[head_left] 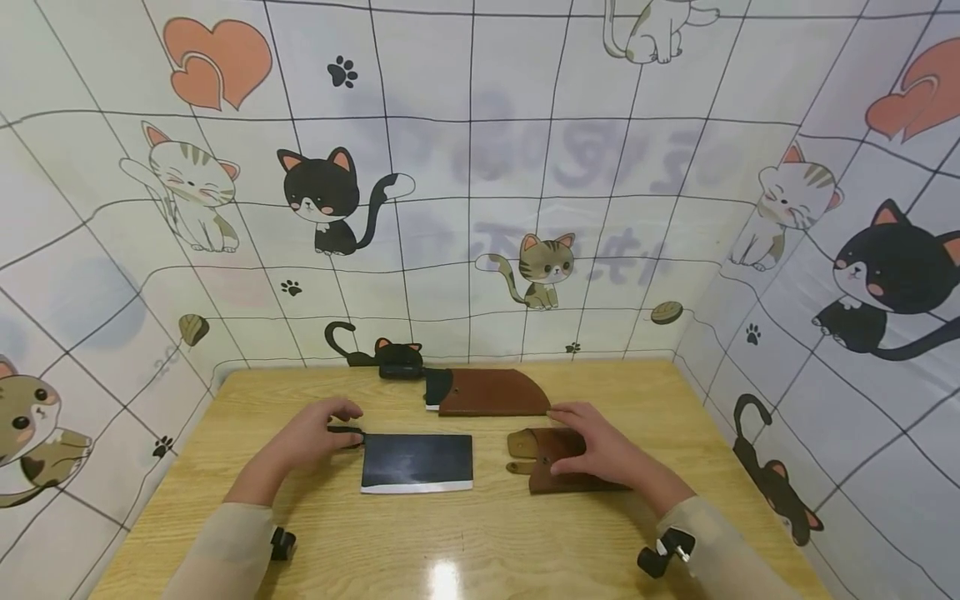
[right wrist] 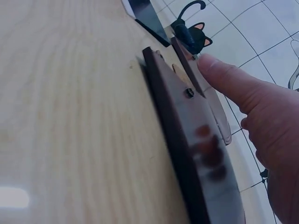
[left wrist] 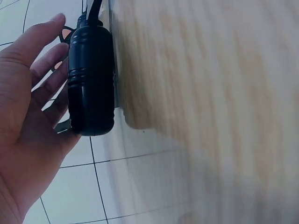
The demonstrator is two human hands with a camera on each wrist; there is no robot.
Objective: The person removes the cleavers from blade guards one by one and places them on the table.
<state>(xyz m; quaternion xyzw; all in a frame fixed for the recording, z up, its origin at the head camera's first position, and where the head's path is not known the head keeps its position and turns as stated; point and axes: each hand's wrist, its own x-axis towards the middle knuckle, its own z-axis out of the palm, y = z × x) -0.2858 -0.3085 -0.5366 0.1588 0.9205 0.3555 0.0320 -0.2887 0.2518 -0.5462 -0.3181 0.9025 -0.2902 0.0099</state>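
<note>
Curving loosely about the black handle (left wrist: 91, 84) of a bare cleaver (head_left: 417, 462), the left grip (head_left: 311, 435) is slack, thumb and fingers apart, with nothing firmly held; whether a fingertip touches, I cannot tell. Spread across the brown sheath (head_left: 551, 446), the right grip (head_left: 600, 450) has thumb and fingers well parted and pinches nothing, its contact with the leather likewise uncertain. Between the two, the cleaver lies flat on the worktop (head_left: 487, 542), pale edge toward the wearer; the sheath lies to its right, strap tabs (head_left: 522, 444) pointing at the blade. Farther back rests a second knife (head_left: 438, 387) in its own leather cover (head_left: 491, 393), and beyond rises the cat-print wall (head_left: 472, 167). A lift with so loose a left grip could, I judge, let the handle roll and the blade tip; the near edge looks exposed, so straying fingers might be cut, and a nudge from the right grip could skew the sheath. The left wrist view shows the handle's rings, which fingers largely cover in the head view; the right wrist view brings the snap stud (right wrist: 189, 93) close, while only the head view shows both grips together.
</note>
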